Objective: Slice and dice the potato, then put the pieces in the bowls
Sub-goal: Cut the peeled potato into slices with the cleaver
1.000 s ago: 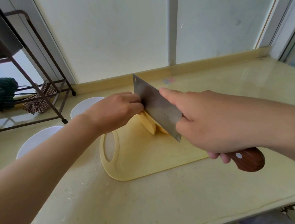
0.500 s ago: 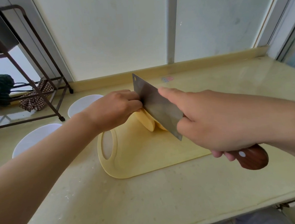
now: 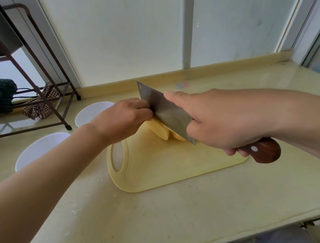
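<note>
Two bowls (image 3: 94, 112) (only white inside); left hand (image 3: 124, 118) holds potato (image 3: 159, 130); right hand (image 3: 226, 119) grips cleaver (image 3: 164, 109).

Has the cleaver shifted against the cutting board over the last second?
Yes. Against the cutting board, the cleaver has shifted slightly left, toward the left hand, and its handle sits higher in the frame.

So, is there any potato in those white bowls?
Empty, as far as shows: the far bowl and the near bowl have plain white insides, partly hidden by the forearm.
</note>
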